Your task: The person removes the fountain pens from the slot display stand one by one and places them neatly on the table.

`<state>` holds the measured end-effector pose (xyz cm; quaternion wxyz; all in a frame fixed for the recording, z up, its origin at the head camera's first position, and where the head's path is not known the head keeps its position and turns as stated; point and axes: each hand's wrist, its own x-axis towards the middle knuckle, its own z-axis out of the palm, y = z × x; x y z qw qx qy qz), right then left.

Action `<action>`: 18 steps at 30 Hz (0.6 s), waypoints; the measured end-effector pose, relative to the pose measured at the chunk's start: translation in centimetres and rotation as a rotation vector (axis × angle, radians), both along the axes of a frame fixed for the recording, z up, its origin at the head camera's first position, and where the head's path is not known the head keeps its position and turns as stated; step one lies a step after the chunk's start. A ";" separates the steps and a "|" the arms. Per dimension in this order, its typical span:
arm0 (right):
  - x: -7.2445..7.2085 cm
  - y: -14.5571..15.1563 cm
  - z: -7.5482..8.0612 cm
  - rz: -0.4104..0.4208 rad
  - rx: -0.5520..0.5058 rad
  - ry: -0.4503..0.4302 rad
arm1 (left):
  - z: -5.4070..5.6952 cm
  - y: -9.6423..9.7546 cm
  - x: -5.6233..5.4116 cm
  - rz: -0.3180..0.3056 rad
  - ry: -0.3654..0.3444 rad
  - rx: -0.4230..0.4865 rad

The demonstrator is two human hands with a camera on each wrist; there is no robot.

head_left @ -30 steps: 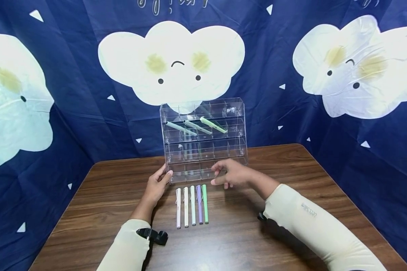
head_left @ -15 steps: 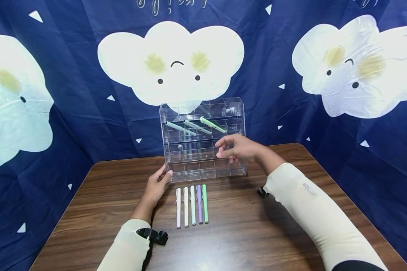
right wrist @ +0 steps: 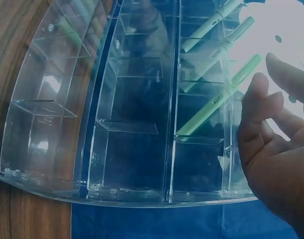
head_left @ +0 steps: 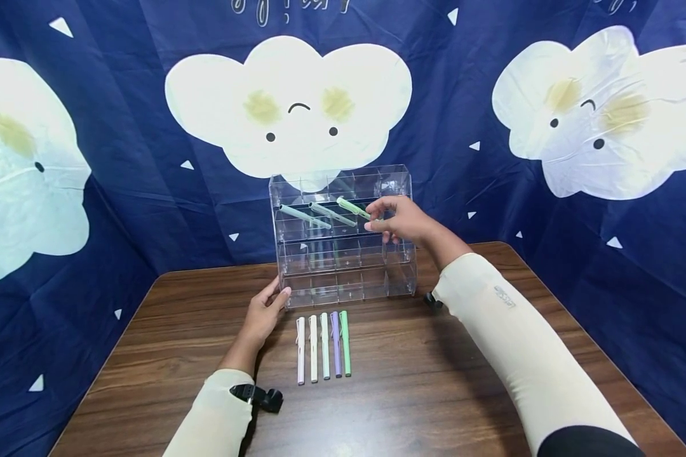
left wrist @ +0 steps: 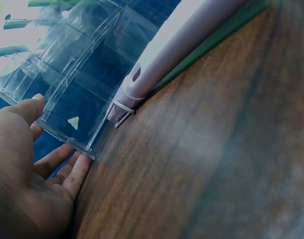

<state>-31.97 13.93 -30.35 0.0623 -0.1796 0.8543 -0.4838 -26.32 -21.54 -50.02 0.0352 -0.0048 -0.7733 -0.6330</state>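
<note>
Likely light and slick, the slim lime-green pen wants pinching high. Right hand is loosely parted, empty; left hand grips the clear plastic rack

There are eight pens, one clear rack and one table.

A dark blue cloth fills the upper part and both sides of the head view. A white cloud with yellow cheeks sits upper centre, a second cloud far left, a third cloud upper right. White triangles dot it. Brown wood-grain table below.
</note>
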 end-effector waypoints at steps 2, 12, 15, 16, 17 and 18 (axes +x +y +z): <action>-0.3 -0.2 0.0 -0.026 -0.020 0.004 | 0.1 0.1 0.0 -0.002 -0.005 -0.010; -2.2 -1.6 -1.1 -0.131 -0.104 0.024 | 0.0 0.0 0.0 -0.010 -0.010 -0.021; -2.7 -2.2 -1.6 -0.166 -0.130 0.043 | 0.1 0.0 0.1 -0.008 -0.005 -0.009; -2.8 -2.4 -1.7 -0.179 -0.135 0.052 | 0.1 0.0 0.1 -0.007 -0.003 -0.007; -2.9 -2.6 -1.9 -0.192 -0.136 0.060 | 0.1 0.0 0.1 -0.007 -0.001 -0.007; -2.9 -2.8 -2.0 -0.204 -0.130 0.067 | 0.1 0.0 0.1 -0.006 0.001 -0.007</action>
